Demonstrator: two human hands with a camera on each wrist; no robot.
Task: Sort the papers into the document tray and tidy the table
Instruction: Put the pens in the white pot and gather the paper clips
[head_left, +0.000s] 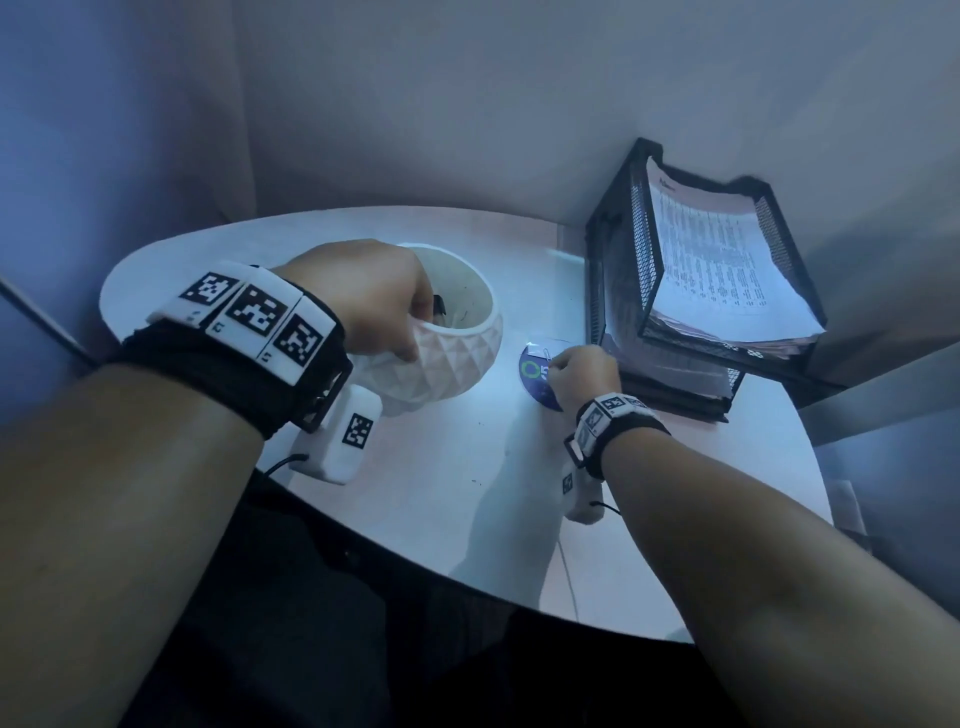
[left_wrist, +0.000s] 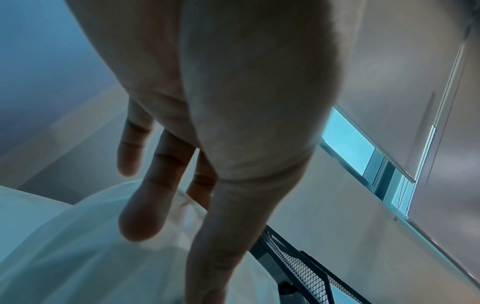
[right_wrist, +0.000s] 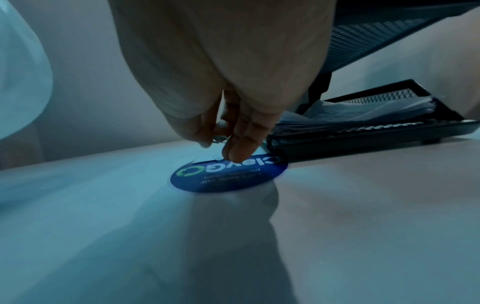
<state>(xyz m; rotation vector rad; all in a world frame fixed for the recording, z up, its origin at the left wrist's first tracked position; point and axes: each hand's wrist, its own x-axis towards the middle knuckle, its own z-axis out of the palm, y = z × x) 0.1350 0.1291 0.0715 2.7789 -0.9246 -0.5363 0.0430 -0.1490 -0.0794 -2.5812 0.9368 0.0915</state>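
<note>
A white faceted pot (head_left: 457, 364) stands at the middle of the round white table (head_left: 441, 493). My left hand (head_left: 421, 338) grips its near rim, thumb outside and fingers inside; from the left wrist view the fingers (left_wrist: 145, 205) reach down over the pot (left_wrist: 64, 246). A blue round disc (head_left: 532, 382) with a green ring logo lies flat right of the pot. My right hand (head_left: 558, 366) hovers low over its far edge. In the right wrist view this hand (right_wrist: 221, 144) pinches a small silvery clip just above the disc (right_wrist: 233, 179). A small white slip (head_left: 550, 345) lies there too.
A black mesh two-tier document tray (head_left: 623, 249) stands at the table's back right against the wall. Printed papers (head_left: 727, 260) fill its top tier and more sheets lie in the lower tier (right_wrist: 363, 131). Walls close in behind and left. The table's front edge is near my body.
</note>
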